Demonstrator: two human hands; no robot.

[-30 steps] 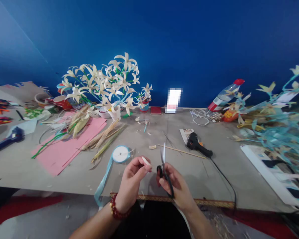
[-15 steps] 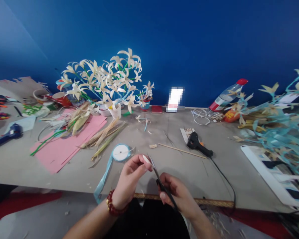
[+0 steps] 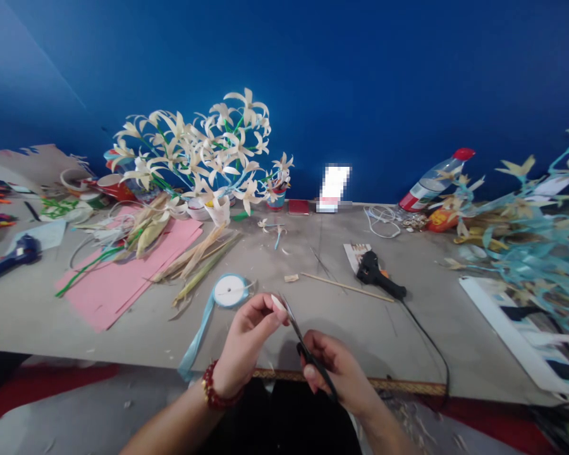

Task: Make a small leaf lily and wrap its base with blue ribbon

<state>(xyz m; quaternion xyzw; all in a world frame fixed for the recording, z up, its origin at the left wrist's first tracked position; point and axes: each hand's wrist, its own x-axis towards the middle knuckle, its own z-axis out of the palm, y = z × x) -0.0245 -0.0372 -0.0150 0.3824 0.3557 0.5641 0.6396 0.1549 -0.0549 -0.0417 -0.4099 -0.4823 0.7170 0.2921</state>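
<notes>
Between the thumb and fingers of my left hand (image 3: 253, 335) is a small pale petal-like piece (image 3: 277, 303), which looks like corn husk. My right hand (image 3: 334, 366) is closed round the black handles of a pair of scissors (image 3: 296, 332). The blades point up and left, close beside the pale piece; whether they touch it I cannot tell. Left of my hands lies a roll of light blue ribbon (image 3: 230, 291), its loose end trailing toward the table's front edge. A thin wooden stick (image 3: 346, 287) rests beyond my right hand.
Pink paper sheets (image 3: 95, 284) and dried husks (image 3: 194, 265) lie to the left. White husk flowers (image 3: 194, 151) stand in cups behind. At right are a black glue gun (image 3: 379, 276) with a cable, a white power strip (image 3: 502, 335), a bottle (image 3: 429, 186) and blue-stemmed flowers (image 3: 526, 240).
My hands, the pale piece and the scissors hold nearly the same pose. The view has shifted very slightly.
</notes>
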